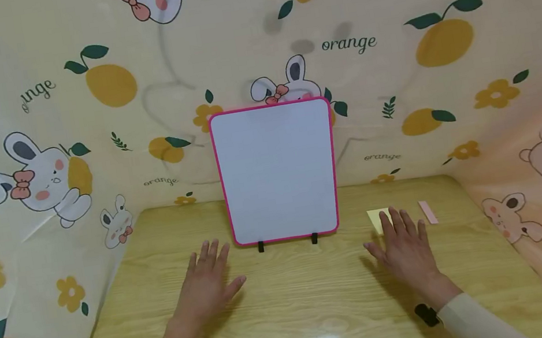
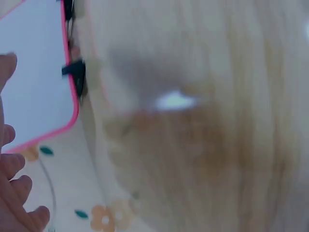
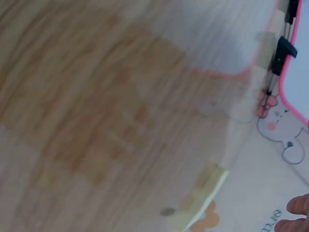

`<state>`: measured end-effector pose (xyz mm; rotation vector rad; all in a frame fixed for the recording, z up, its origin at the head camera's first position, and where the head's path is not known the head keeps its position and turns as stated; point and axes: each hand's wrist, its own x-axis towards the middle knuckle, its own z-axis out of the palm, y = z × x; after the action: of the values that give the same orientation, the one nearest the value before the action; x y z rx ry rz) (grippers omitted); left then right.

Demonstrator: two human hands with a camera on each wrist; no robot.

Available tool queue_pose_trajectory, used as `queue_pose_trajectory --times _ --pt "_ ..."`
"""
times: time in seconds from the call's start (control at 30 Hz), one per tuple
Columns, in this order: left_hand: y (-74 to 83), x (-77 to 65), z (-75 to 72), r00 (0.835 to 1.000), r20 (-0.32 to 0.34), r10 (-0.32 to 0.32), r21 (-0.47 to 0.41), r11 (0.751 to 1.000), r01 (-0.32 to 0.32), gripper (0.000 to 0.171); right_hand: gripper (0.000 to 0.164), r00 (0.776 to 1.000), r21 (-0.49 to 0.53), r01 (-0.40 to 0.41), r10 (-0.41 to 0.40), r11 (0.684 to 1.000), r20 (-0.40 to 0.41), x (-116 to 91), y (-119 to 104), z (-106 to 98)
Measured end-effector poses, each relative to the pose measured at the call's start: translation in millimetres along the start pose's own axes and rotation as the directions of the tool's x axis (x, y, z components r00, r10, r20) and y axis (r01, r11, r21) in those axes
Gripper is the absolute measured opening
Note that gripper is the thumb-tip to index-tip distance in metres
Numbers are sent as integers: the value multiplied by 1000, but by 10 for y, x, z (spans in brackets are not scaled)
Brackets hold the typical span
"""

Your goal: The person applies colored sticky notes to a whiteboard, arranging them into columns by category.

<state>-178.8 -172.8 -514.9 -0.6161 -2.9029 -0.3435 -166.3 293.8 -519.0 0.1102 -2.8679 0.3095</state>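
Observation:
A small whiteboard point(image 1: 278, 171) with a pink rim stands upright on black feet point(image 1: 261, 246) at the back of the table. To its lower left is my left hand point(image 1: 203, 287), palm down with spread fingers and holding nothing. My right hand point(image 1: 408, 250) is at the lower right, also spread and holding nothing. Its fingers partly cover a yellow sticky note point(image 1: 375, 218). In the right wrist view the yellow sticky note point(image 3: 207, 193) shows as a pale-edged piece. A narrow pink strip point(image 1: 428, 212) lies just right of the right hand's fingertips.
The wood-grain table point(image 1: 291, 306) runs back to a cream cloth point(image 1: 251, 37) printed with rabbits, oranges and flowers, which also covers both sides. Each wrist wears a small black device. A bright light reflection lies at the table's front.

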Motion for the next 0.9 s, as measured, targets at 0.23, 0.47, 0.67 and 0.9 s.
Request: queue_pose_trajectory --times 0.23,0.47,0.67,0.9 --pt "331 76 192 995 25 101 -85 991 -99 75 81 1000 -10 -10 10 1000 23 0 151 26" --pt "720 189 340 966 116 230 -107 970 -218 71 82 992 -11 -45 46 999 114 77 230 66" --pt "1024 255 437 936 215 277 -133 958 -253 73 85 977 2 -77 75 997 201 164 242 155" --pt "1251 327 565 903 269 334 -147 941 -304 76 84 968 -8 -99 98 995 233 164 298 200"
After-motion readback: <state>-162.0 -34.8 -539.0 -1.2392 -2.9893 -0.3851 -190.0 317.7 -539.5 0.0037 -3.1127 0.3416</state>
